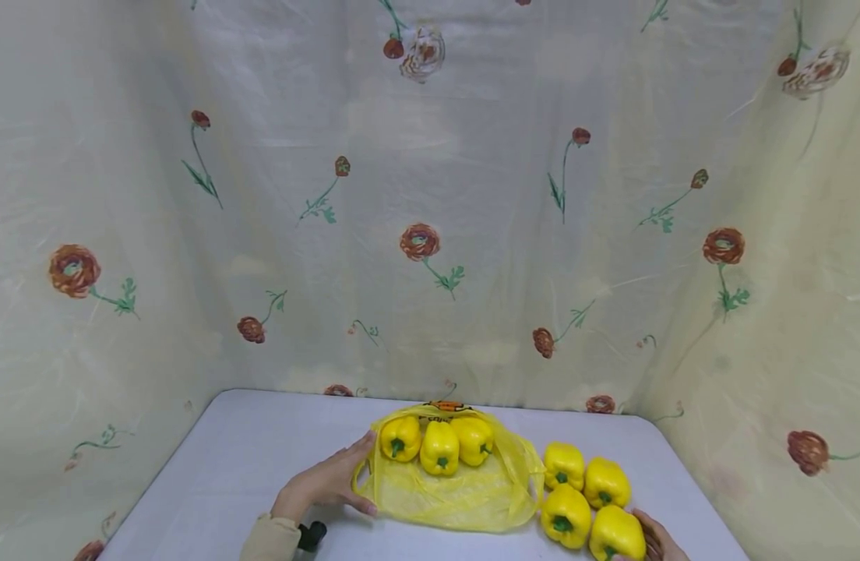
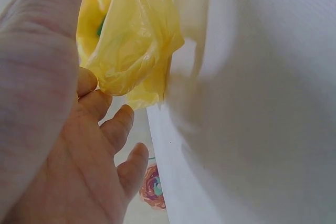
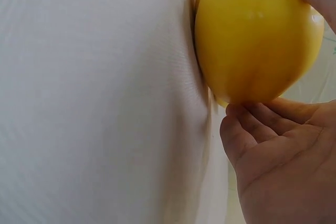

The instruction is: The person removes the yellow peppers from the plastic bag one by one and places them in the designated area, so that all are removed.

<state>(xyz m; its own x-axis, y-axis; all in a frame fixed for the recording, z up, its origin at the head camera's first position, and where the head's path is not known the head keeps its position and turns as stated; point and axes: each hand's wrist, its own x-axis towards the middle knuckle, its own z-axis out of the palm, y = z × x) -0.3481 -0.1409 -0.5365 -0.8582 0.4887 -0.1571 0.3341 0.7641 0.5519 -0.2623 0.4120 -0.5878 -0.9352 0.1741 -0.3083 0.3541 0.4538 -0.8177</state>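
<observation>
A translucent yellow plastic bag [image 1: 458, 499] lies on the table with its opening toward me, and three yellow bell peppers [image 1: 439, 448] sit toward its far side. My left hand [image 1: 332, 477] is at the bag's left edge, fingers spread and loosely bent; in the left wrist view the fingers [image 2: 118, 124] lie against or very near the bag's crumpled film [image 2: 142, 40]. To the right of the bag stand several more bell peppers [image 1: 565, 514]. The nearest of these, a yellow bell pepper [image 3: 257, 40] with a green stem, is between the thumb and fingers of my right hand [image 3: 289, 156], which grips it.
A white-covered table [image 1: 255, 444] carries everything. Flower-printed curtains [image 1: 472, 312] hang behind it and along both sides. A small black object [image 1: 312, 536] shows beside my left wrist.
</observation>
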